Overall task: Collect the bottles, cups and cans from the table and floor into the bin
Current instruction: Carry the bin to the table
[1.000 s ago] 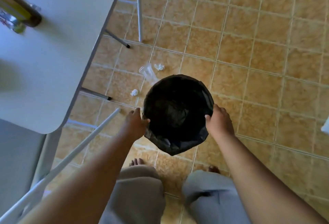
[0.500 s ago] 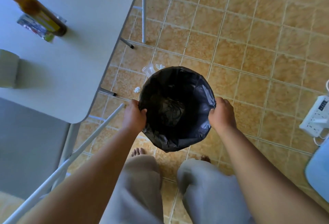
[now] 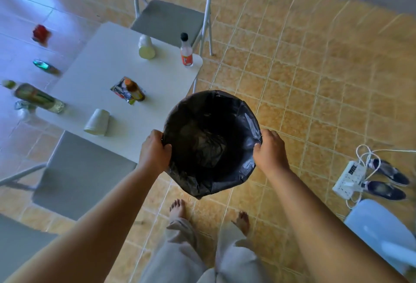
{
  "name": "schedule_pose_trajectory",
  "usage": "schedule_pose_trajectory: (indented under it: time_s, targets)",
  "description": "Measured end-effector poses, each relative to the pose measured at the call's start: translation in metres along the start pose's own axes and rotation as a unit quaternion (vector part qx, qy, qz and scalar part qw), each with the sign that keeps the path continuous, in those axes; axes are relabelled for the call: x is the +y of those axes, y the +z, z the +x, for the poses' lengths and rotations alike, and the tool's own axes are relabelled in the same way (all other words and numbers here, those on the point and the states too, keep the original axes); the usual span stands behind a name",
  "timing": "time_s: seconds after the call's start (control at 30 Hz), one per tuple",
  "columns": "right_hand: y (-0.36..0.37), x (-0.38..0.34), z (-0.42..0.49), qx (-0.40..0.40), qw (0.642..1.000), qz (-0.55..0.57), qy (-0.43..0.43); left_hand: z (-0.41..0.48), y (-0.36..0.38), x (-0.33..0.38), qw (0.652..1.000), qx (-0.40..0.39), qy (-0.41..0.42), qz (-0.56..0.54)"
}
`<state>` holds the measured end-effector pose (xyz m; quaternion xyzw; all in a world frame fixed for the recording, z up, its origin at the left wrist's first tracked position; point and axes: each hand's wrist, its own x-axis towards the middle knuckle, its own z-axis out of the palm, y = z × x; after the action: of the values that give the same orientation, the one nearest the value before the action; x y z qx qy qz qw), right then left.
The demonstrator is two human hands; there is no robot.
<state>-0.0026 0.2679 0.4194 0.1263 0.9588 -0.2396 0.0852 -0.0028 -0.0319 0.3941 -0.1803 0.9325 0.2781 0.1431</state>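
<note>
Tan tiled floor [image 3: 292, 80] is showing beneath a round bin lined with a black plastic bag [image 3: 243, 111], beside a white table [image 3: 94, 64].
Left hand [image 3: 154, 150] and right hand [image 3: 271, 152] are each clamping the bin's rim, thumbs inside. On the table a white paper cup [image 3: 97, 122] is lying sideways, a brown yellow-labelled bottle [image 3: 135, 90] is resting across a printed packet [image 3: 119, 91], and farthest a clear black-capped bottle with an orange label [image 3: 186, 52] is standing upright; every label is blurring past reading.
</note>
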Motion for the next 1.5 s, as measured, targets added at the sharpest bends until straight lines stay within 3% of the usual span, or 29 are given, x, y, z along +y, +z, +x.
schedule_pose_trajectory:
  time_s: [0.23, 0.4, 0.63, 0.9, 1.2, 1.5]
  targets:
    - [-0.052, -0.060, -0.027, -0.002, 0.999, 0.002, -0.032, -0.024, -0.086, 0.000, 0.998, -0.026, 0.010, -0.048]
    - [-0.062, -0.097, -0.037, -0.014, 0.998, 0.017, -0.051, -0.031, -0.136, -0.014, 0.998, 0.000, 0.030, -0.058]
    - [-0.050, -0.146, -0.021, -0.021, 0.995, 0.011, -0.096, -0.029, -0.174, -0.041, 0.995, 0.015, -0.023, -0.098]
    - [-0.035, -0.193, 0.038, -0.078, 0.977, 0.006, -0.198, -0.028, -0.165, -0.051, 0.967, 0.141, -0.149, -0.150]
    - [-0.033, -0.219, 0.111, -0.157, 0.922, -0.016, -0.353, -0.058, -0.123, -0.018, 0.920, 0.248, -0.250, -0.172]
    - [0.004, -0.227, 0.138, -0.217, 0.887, -0.043, -0.406, -0.061, -0.096, -0.015, 0.870, 0.265, -0.356, -0.215]
